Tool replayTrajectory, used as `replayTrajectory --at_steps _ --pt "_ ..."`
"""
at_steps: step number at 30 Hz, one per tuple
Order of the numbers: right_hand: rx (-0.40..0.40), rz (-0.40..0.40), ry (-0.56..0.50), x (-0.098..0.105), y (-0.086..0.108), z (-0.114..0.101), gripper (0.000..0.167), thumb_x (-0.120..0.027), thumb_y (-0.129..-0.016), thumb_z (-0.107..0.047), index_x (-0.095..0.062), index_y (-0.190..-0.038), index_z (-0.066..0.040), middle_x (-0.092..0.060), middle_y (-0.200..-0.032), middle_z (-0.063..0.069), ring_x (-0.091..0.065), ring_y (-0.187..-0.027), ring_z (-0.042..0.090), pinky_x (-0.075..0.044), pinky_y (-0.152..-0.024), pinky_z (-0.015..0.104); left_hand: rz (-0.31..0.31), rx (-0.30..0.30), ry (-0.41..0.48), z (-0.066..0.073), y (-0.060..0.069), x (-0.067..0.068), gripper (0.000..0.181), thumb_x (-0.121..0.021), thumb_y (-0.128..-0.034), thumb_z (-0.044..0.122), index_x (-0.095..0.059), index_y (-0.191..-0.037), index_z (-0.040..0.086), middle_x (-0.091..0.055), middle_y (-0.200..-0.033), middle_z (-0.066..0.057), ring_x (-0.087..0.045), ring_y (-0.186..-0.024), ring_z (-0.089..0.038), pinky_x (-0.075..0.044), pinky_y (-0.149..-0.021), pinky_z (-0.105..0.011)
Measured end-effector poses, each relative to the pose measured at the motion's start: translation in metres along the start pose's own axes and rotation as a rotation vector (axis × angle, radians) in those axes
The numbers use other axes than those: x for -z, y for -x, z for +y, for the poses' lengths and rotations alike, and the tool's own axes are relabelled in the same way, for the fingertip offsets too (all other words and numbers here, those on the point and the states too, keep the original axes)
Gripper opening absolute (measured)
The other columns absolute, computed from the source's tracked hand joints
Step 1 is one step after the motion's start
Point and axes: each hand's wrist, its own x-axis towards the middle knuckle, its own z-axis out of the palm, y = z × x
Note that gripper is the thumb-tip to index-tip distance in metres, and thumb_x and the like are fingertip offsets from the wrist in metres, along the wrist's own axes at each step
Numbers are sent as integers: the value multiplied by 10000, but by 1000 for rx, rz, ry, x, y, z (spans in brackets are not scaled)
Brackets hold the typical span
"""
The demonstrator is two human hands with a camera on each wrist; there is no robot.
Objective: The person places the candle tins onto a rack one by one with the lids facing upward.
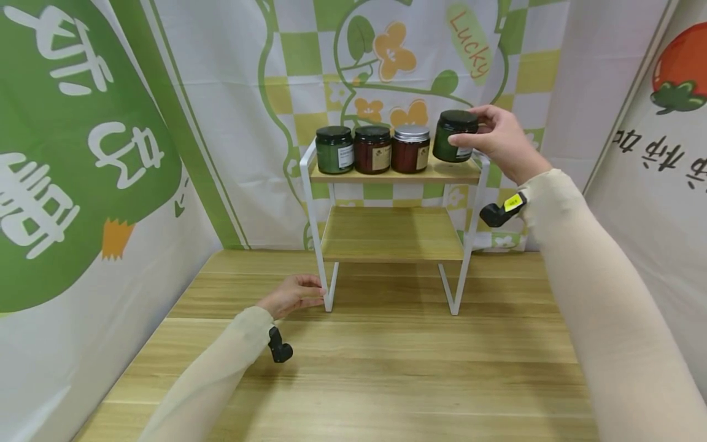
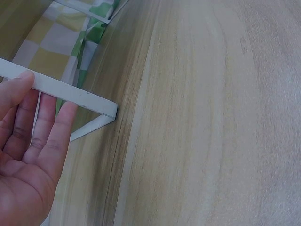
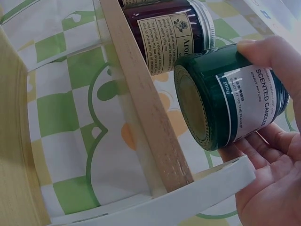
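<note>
My right hand grips a green glass scented candle jar with a black lid, thumb on one side and fingers on the other. The jar is slightly tilted at the right end of the rack's top shelf; its base shows in the right wrist view, apparently just above the shelf. To its left stand a dark red jar with a silver lid, a dark red jar with a black lid and another green jar. Low down, my left hand pinches the rack's white front-left leg between thumb and fingers.
The two-tier rack has a lower wooden shelf and stands on a wood-grain table. Behind it hangs a patterned cloth. Printed cloth panels also rise at the left and right.
</note>
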Motion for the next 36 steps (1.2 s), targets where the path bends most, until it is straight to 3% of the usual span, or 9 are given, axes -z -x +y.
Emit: replayTrajectory --at_steps 6,14,24,36 --pt "3 -3 -22 0 0 1 524 -771 -826 -120 -476 -1259 -105 -577 -1060 -47 -576 -867 61 -474 -610 166 15 0 1 -1 0 -1 86 -591 -937 -19 -567 -1001 34 -601 -980 -52 -620 -1066 -302 -574 -938 -334" --pt "-16 -2 -26 -1 0 0 529 -792 -805 -107 -492 -1241 -116 -584 -1080 -51 -603 -932 57 -534 -718 117 7 -1 3 -1 0 -1 87 -588 -939 -18 -576 -990 51 -603 -980 -54 -627 -1068 -295 -569 -946 -333" --pt "-12 -11 8 -2 1 -1 544 -796 -803 -119 -489 -1252 -120 -577 -1098 -61 -593 -953 55 -524 -732 122 -2 -9 -5 -1 2 -2 83 -592 -940 -5 -573 -995 54 -604 -977 -49 -630 -1054 -283 -571 -942 -326" --pt "-16 -44 59 -3 -1 -1 640 -776 -825 -137 -438 -1363 -66 -554 -1148 -50 -590 -967 56 -528 -732 139 -6 -13 -9 -2 1 1 79 -590 -942 -6 -563 -1002 38 -598 -976 -47 -633 -1037 -265 -571 -942 -329"
